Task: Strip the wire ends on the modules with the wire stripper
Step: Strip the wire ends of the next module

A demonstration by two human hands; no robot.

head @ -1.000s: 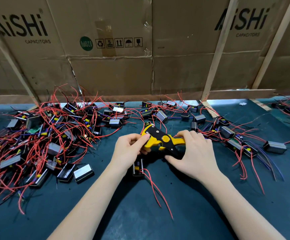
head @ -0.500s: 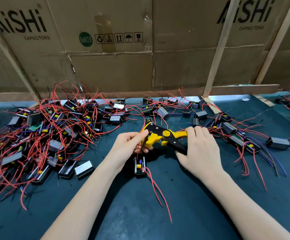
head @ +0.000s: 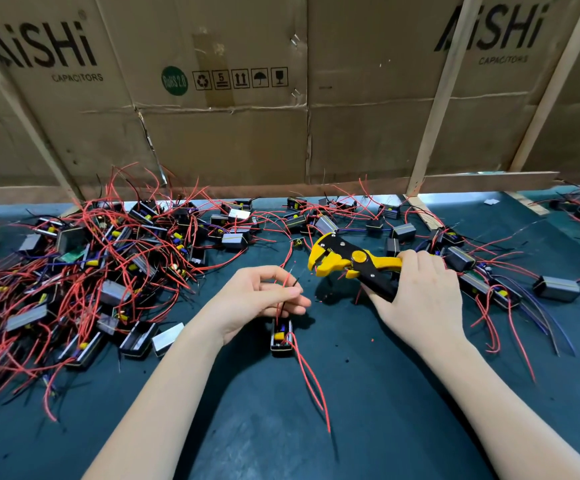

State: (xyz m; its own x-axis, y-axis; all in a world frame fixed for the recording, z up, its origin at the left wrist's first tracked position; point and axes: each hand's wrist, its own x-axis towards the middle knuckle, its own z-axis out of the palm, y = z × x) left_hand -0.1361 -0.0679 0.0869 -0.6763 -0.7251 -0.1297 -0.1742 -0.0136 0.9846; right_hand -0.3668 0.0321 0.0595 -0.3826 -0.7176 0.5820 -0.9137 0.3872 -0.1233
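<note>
We take the module (head: 281, 336) at mat centre as landmark: it lies flat on the dark mat (head: 368, 427), long axis running away from us, open face up, yellow part visible inside. Two red wires (head: 311, 379) trail from its near end toward us and slightly right; at its far end a red and a black lead (head: 286, 291) rise into our left hand (head: 261, 299). That hand sits just beyond the module, fingers curled, thumb and fingertips pinching the leads. Up and right of the module, our right hand (head: 420, 296) wraps the handles of the wire stripper (head: 347, 263); the tool's long axis runs left-right, head pointing left toward the lead tips, its mouth standing apart, not touching the wire. Left of the module: dense pile of modules (head: 108, 265) and tangled red wire, nearest ones just beside our left forearm. Right of it: looser scatter of modules (head: 555, 289), well apart. Beyond it: more modules along the cardboard wall (head: 229, 133). Near side of the module is bare mat between our forearms.
</note>
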